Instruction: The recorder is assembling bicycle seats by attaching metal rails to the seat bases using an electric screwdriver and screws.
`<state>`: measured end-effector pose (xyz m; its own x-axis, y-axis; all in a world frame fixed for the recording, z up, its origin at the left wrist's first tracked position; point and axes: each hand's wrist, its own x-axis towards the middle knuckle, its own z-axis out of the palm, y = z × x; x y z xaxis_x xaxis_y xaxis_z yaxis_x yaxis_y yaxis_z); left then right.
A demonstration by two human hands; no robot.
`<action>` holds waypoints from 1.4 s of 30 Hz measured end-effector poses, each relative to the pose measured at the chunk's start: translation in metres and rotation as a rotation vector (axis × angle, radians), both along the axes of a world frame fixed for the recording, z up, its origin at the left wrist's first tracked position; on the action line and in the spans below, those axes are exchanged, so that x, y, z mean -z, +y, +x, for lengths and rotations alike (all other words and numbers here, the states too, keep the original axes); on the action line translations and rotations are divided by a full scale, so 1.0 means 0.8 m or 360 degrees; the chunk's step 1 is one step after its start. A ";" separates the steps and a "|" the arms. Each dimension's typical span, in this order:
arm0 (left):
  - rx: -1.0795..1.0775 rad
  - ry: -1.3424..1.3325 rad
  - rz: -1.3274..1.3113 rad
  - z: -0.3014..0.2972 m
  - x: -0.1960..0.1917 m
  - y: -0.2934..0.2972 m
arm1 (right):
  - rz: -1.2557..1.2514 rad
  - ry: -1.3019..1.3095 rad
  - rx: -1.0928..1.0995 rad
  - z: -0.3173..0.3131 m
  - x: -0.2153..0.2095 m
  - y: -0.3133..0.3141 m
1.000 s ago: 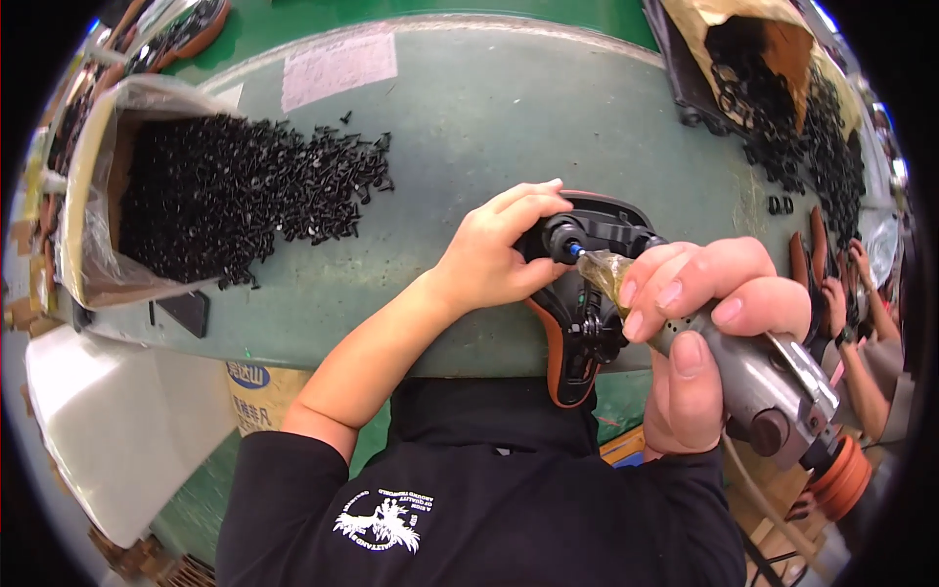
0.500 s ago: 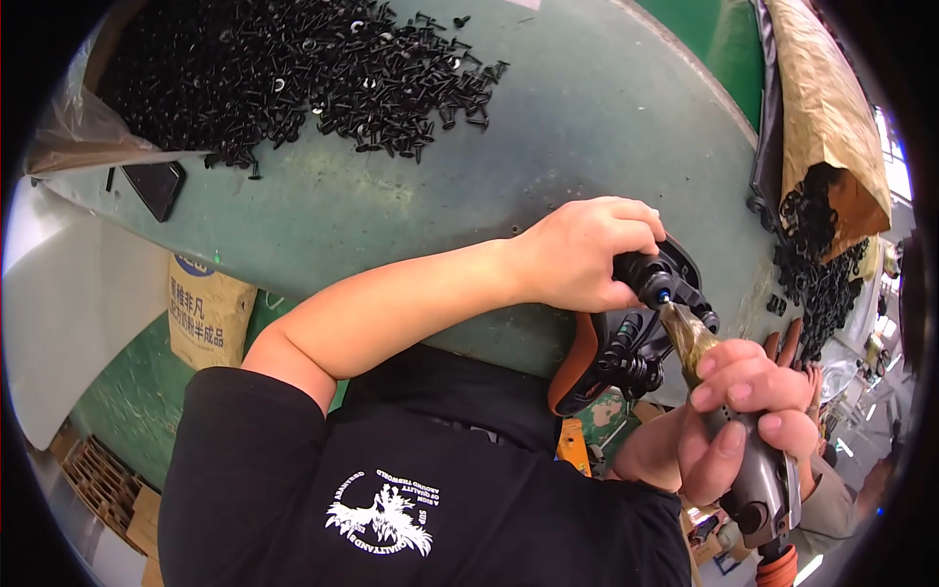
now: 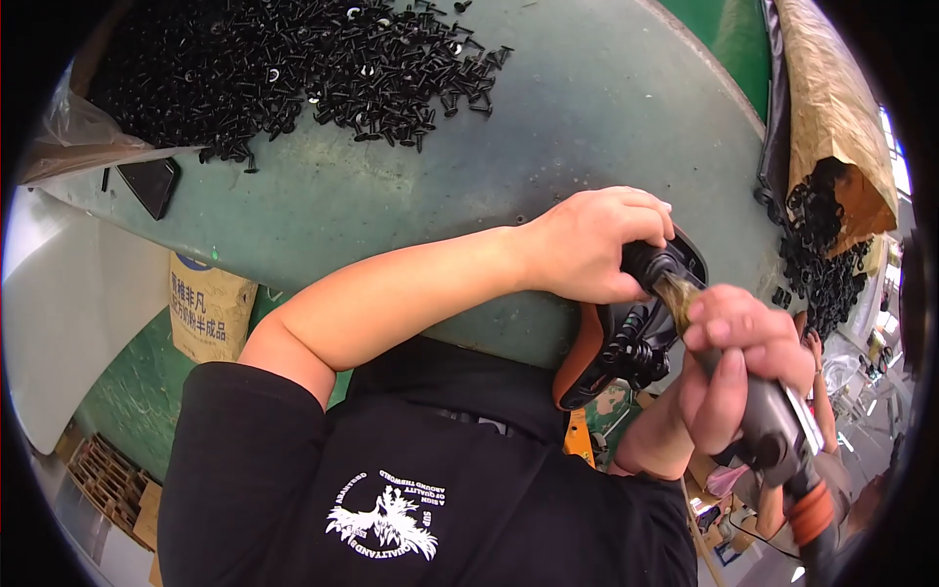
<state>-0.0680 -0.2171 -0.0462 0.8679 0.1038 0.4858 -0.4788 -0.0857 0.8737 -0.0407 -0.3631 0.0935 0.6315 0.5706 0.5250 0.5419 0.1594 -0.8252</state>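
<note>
My left hand (image 3: 599, 245) is wrapped round a black ribbed cylinder (image 3: 641, 262) on a black saddle-like part (image 3: 626, 344) with an orange-brown side, which lies upturned at the table's near edge. In my right hand (image 3: 748, 357) is a grey power screwdriver (image 3: 773, 426), its nose wrapped in yellowish-brown tape. The tip of that nose presses against the cylinder's end beside my left fingers. The tip and whatever it meets are hidden. More black ribbed fittings show on the part below the left hand.
A heap of black flat-headed bolts (image 3: 323, 68) covers the table's far left. Beside it lies a dark phone (image 3: 152, 184). At the right, a brown paper sack (image 3: 831, 98) spills black clips (image 3: 827, 284). Another person's arm (image 3: 820, 386) shows beyond my right hand.
The screwdriver's nose has moved up and left onto the cylinder's end, covering the blue-tipped piece that showed there. Its rear end has swung right. The left hand keeps its grip.
</note>
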 end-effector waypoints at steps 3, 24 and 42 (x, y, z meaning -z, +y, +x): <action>0.0011 0.0037 0.0030 -0.003 -0.002 0.002 | -0.0047 0.0116 0.0034 -0.010 -0.007 0.004; -0.1091 0.0217 0.1684 -0.042 -0.026 0.131 | 0.0664 0.0038 -0.0417 -0.028 -0.039 -0.143; 0.0928 0.0523 -0.0551 -0.080 -0.125 -0.070 | 0.0965 0.0196 -0.0437 -0.038 -0.058 -0.183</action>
<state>-0.1323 -0.2734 0.0541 0.9236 -0.3170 0.2154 -0.0724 0.4076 0.9103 -0.0711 -0.5097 0.1398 0.5817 0.3462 0.7361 0.3233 0.7320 -0.5997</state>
